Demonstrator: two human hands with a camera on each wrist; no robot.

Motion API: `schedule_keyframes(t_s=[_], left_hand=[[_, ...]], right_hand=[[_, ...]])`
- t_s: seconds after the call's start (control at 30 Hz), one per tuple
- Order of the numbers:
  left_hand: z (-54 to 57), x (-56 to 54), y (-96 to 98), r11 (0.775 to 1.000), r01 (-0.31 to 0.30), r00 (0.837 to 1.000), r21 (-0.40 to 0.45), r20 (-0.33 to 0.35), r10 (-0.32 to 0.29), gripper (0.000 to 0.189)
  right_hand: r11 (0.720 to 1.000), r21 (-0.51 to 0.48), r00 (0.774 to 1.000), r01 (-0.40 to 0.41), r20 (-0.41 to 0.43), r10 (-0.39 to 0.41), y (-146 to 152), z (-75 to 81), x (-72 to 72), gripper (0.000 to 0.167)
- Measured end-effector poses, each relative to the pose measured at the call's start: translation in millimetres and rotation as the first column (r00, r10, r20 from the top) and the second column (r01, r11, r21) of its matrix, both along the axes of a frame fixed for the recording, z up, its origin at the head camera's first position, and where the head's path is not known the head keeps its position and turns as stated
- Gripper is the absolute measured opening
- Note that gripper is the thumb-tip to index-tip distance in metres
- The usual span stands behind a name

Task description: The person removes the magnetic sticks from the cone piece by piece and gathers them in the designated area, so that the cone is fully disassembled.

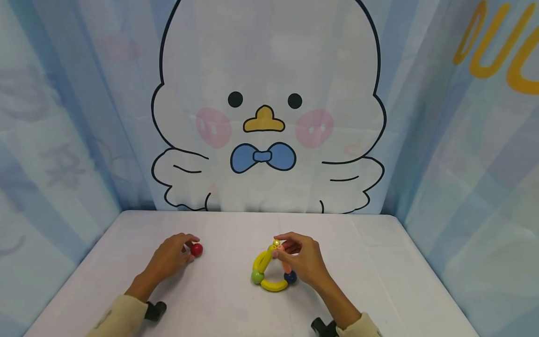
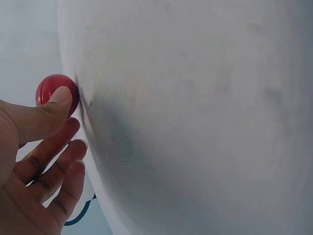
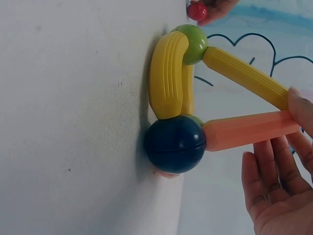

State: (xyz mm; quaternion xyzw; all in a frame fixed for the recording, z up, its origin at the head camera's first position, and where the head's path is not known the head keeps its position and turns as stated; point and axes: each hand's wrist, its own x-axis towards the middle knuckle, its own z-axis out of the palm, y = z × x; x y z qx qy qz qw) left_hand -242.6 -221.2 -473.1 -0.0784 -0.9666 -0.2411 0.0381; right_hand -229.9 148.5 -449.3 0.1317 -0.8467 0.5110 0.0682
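My left hand (image 1: pixel 168 257) pinches a glossy red ball (image 1: pixel 196 249) close over the white table; in the left wrist view the thumb lies across the red ball (image 2: pixel 57 93), the other fingers loosely bent. To the right, my right hand (image 1: pixel 304 257) holds the upper ends of a straight yellow rod (image 3: pixel 247 77) and an orange rod (image 3: pixel 249 130) together. They rise from a toy frame of sticks and balls. Its base has a green ball (image 1: pixel 257 276), a dark blue ball (image 1: pixel 290 277) and a curved yellow stick (image 1: pixel 273 285). Part of the frame's far side is hidden.
The white table (image 1: pixel 227 309) reaches back to a curtain (image 1: pixel 269 187) printed with a large bird in a blue bow tie. Fabric walls (image 1: pixel 54 164) stand at both sides. Black wrist mounts (image 1: pixel 156 311) sit at the sleeve cuffs.
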Motion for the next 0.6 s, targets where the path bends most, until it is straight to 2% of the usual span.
schedule_keyframes(t_s=[0.6], left_hand=[[2.2, 2.6, 0.1, 1.000, -0.002, 1.000, -0.002, -0.006, 0.002, 0.054]], right_hand=[[1.000, -0.003, 1.000, -0.007, 0.009, 0.007, 0.7, 0.4, -0.1, 0.033]])
